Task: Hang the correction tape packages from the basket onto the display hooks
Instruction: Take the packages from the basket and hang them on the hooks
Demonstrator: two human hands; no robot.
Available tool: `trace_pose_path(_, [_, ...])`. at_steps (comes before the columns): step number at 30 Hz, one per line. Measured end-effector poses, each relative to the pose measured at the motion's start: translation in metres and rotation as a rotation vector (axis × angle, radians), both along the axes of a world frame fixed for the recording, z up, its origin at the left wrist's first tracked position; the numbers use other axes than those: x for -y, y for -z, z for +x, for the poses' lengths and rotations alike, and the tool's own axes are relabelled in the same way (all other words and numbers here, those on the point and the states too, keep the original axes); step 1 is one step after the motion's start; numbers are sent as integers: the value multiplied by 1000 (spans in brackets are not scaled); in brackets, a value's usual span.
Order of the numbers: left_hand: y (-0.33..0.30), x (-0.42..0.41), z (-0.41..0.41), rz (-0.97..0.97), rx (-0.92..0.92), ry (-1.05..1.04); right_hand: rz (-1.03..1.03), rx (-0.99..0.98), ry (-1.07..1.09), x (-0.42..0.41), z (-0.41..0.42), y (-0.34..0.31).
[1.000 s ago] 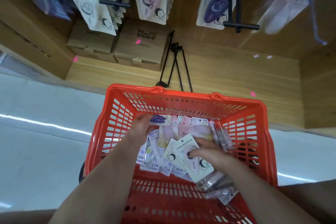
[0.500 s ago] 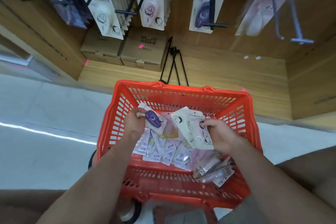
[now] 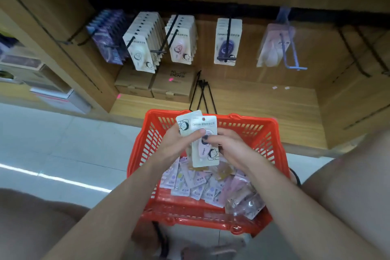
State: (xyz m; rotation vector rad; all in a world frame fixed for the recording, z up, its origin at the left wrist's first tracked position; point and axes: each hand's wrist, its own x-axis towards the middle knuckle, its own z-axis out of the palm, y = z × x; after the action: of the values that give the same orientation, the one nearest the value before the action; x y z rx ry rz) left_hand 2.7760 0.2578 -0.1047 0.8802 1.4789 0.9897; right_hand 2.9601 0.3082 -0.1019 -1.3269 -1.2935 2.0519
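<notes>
Above the red basket (image 3: pixel 272 131), both my hands hold a small stack of correction tape packages (image 3: pixel 205 148). My left hand (image 3: pixel 179 145) grips the stack from the left, thumb on the front card. My right hand (image 3: pixel 230 148) pinches the front card from the right. The front card shows a pale pink tape dispenser and a cartoon figure. Several more packages (image 3: pixel 196 186) lie loose in the basket. On the wooden wall hang display hooks with rows of packages: purple (image 3: pixel 107 38), cream (image 3: pixel 143 44), pink (image 3: pixel 181 40), dark blue (image 3: pixel 228 42) and a clear pink bag (image 3: pixel 274 46).
Two brown cardboard boxes (image 3: pixel 156 84) and a folded black wire stand (image 3: pixel 202 93) sit on the wooden base shelf behind the basket. Bare black hooks (image 3: pixel 354 48) stick out at the right of the wall. White tiled floor lies to the left. My knees flank the basket.
Both hands rose out of the basket and came together, joining their packages into one stack. The camera tilted up, showing more of the hook wall.
</notes>
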Motion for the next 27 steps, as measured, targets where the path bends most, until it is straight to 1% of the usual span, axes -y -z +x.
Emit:
trace_pose_path(4, [-10, -1, 0, 13, 2, -41, 60, 26, -45, 1, -3, -8])
trace_pose_path(8, [-15, -4, 0, -37, -64, -83, 27, 20, -56, -1, 2, -9])
trace_pose_path(10, [-19, -5, -2, -35, -79, -98, 55, 65, -95, -3, 3, -12])
trace_pose_path(12, [-24, -8, -4, -21, -74, -107, 75, 84, -83, -6, 1, -17])
trace_pose_path(15, [-34, -14, -8, -8, -76, -104, -16, 18, 12, -11, -3, -25])
trace_pose_path(17, [-39, -19, -12, -13, -74, -129, -83, -60, 15, -15, -2, -28])
trace_pose_path(19, [-47, -24, -15, -26, -62, -156, -103, -122, 0, -19, 1, -32])
trace_pose_path(23, [-63, -31, -19, -26, -44, -66, -126, -189, -14, -22, 1, -45])
trace_pose_path(27, [-77, -35, -24, 2, -51, -31, -196, -305, -21, -24, -3, -53])
